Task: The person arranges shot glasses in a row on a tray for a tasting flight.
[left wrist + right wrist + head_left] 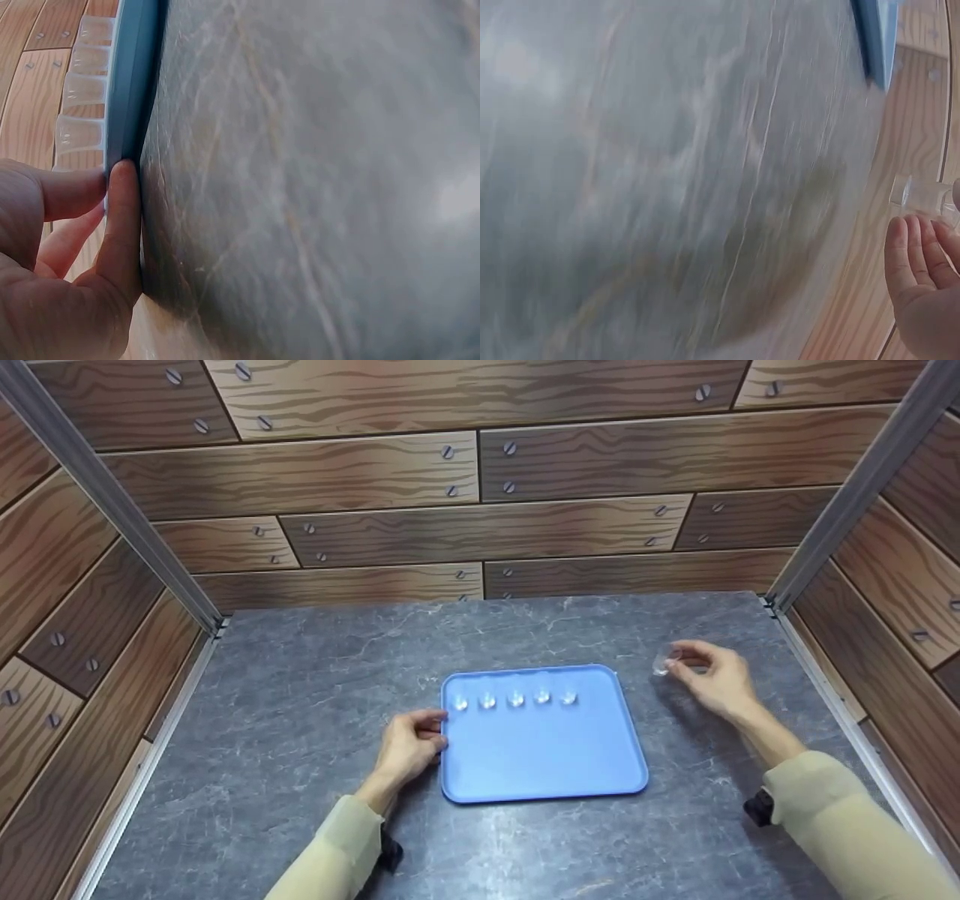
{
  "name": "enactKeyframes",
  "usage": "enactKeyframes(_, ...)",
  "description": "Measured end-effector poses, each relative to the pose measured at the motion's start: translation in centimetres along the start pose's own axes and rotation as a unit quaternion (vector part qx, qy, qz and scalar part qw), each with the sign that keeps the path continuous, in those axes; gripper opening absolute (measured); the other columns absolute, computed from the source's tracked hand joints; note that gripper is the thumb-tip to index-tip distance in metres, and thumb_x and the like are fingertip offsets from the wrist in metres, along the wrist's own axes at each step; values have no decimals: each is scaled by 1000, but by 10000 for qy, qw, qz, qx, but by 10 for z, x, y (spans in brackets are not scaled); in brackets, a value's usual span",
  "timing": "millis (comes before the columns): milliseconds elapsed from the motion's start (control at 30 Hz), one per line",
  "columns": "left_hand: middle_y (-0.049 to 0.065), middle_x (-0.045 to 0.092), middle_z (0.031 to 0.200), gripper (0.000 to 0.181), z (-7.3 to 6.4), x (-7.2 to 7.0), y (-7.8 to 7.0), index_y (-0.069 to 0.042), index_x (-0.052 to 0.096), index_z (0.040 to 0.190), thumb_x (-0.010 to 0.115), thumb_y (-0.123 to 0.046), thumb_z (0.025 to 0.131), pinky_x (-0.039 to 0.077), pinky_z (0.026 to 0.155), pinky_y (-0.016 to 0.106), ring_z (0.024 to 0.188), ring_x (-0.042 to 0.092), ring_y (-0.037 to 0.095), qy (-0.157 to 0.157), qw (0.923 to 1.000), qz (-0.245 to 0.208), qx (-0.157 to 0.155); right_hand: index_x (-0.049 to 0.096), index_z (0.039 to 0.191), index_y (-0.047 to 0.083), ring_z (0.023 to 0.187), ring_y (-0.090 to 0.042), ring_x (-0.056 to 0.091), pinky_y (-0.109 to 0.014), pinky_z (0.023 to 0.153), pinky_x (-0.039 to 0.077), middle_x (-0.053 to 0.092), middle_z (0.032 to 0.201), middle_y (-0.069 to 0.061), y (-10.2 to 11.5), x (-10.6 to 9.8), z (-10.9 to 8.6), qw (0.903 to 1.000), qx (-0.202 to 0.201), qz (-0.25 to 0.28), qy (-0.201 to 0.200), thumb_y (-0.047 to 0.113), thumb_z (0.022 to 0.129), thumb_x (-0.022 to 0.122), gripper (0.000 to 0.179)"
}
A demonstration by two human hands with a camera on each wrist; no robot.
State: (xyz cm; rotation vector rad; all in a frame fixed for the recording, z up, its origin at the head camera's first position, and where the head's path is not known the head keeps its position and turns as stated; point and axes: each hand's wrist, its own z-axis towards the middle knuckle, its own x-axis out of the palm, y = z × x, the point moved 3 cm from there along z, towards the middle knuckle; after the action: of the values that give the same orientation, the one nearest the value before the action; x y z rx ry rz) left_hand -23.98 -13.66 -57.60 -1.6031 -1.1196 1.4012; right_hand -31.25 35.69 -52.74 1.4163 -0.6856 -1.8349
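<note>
A blue tray (pixel 547 750) lies on the table with a row of several small clear plastic cups (pixel 515 699) along its far side. My left hand (pixel 406 745) pinches the tray's left rim; in the left wrist view, fingers (pixel 124 217) lie along that rim just below the cups (pixel 81 133). To the right of the tray, my right hand (pixel 712 676) holds another small clear cup (pixel 663 662) above the table. The right wrist view shows this cup (pixel 922 196) at the fingertips, partly cut off by the frame edge.
The grey marbled table (pixel 300 682) stretches around the tray on all sides. Wood-patterned walls (pixel 375 480) close it in at the back, left and right, with metal posts (pixel 840 487) in the corners.
</note>
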Motion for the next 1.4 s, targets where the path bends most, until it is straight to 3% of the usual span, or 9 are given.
enactKeyframes(200, 19, 77, 112, 45, 2, 1, -1, 0, 79, 134, 73, 10, 90, 69, 66, 28, 85, 74, 11, 41, 10000, -70, 12, 74, 136, -8, 91, 16, 66, -3, 80, 57, 80, 121, -33, 18, 25, -3, 9989, -77, 205, 419, 7, 101, 82, 39)
enactKeyframes(367, 19, 77, 111, 46, 2, 2, -2, 0, 79, 133, 73, 10, 89, 68, 66, 28, 84, 73, 11, 53, 10000, -67, 12, 75, 137, -6, 106, -22, 81, -4, 83, 58, 81, 122, -30, 28, 44, -5, 9974, -95, 170, 690, 8, 102, 82, 38)
enactKeyframes(433, 19, 77, 111, 46, 2, 2, -2, 0, 79, 134, 73, 10, 89, 69, 66, 28, 84, 73, 10, 56, 10000, -44, 48, 75, 137, -6, 111, -38, 82, -4, 83, 59, 81, 123, -29, 30, 50, -6, 9967, -79, 188, 779, 8, 102, 81, 38)
enactKeyframes(500, 19, 78, 111, 46, 2, 3, -3, 0, 79, 134, 74, 10, 89, 69, 66, 28, 84, 73, 10, 51, 10000, -28, 61, 74, 138, -6, 114, -46, 81, -5, 83, 59, 81, 124, -29, 32, 56, -6, 9958, -72, 229, 883, 9, 103, 81, 39)
enactKeyframes(733, 19, 79, 112, 45, 1, 4, -5, -1, 80, 133, 75, 9, 89, 68, 66, 28, 84, 74, 10, 50, 9999, 68, 74, 75, 135, -7, 112, -42, 82, -7, 85, 60, 81, 123, -29, 36, 71, -7, 9937, -91, 353, 1059, 6, 101, 82, 38)
enactKeyframes(1000, 18, 78, 113, 45, 1, 6, -7, -4, 81, 133, 75, 9, 90, 69, 68, 29, 86, 75, 13, 62, 9998, 173, 49, 76, 134, -8, 110, -41, 82, -12, 88, 64, 81, 125, -29, 34, 75, -10, 9938, -85, 353, 1052, 4, 98, 84, 39)
enactKeyframes(1267, 19, 79, 110, 45, 2, 8, -8, 0, 80, 132, 73, 10, 89, 69, 65, 29, 84, 75, 12, 31, 10000, 12, 58, 74, 137, -7, 108, -42, 83, -12, 75, 64, 81, 125, -29, 35, 73, -12, 9932, -47, 215, 1141, 7, 100, 84, 42)
enactKeyframes(1400, 19, 79, 110, 45, 2, 8, -7, -1, 80, 132, 75, 11, 88, 69, 66, 29, 84, 75, 11, 16, 10000, -23, 31, 75, 137, -7, 109, -41, 82, -11, 77, 63, 81, 125, -28, 36, 69, -11, 9935, -44, 225, 1119, 11, 101, 84, 41)
